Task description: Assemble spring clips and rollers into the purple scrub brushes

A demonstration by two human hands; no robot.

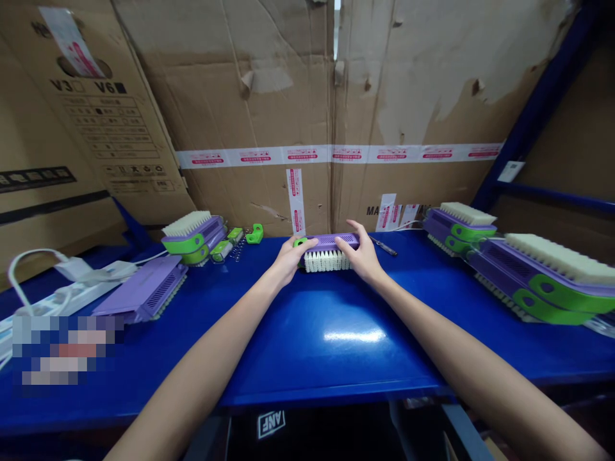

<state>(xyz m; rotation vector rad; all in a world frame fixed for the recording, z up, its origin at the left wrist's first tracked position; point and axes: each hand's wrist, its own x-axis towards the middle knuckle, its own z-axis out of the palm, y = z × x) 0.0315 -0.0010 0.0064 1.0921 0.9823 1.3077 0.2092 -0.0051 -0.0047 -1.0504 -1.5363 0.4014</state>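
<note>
Both my hands grip a purple brush unit (331,242) with a green end piece and cream bristles (327,260) facing down and toward me, at the middle of the blue table. My left hand (288,261) closes around its green left end, thumb on top. At the right end, my right hand (361,256) holds the purple body with its thumb on the near top edge and a finger lifted behind. Just right of that hand lies a thin screwdriver-like tool (384,246). The brush's underside is hidden.
Purple-and-green brush units are stacked at left (195,240) and right (552,282). Small green parts (228,243), springs and a green end cap (255,234) lie left of centre. A purple housing (144,288) rests beside a white power strip (86,285). Cardboard (312,96) stands behind the table (336,358).
</note>
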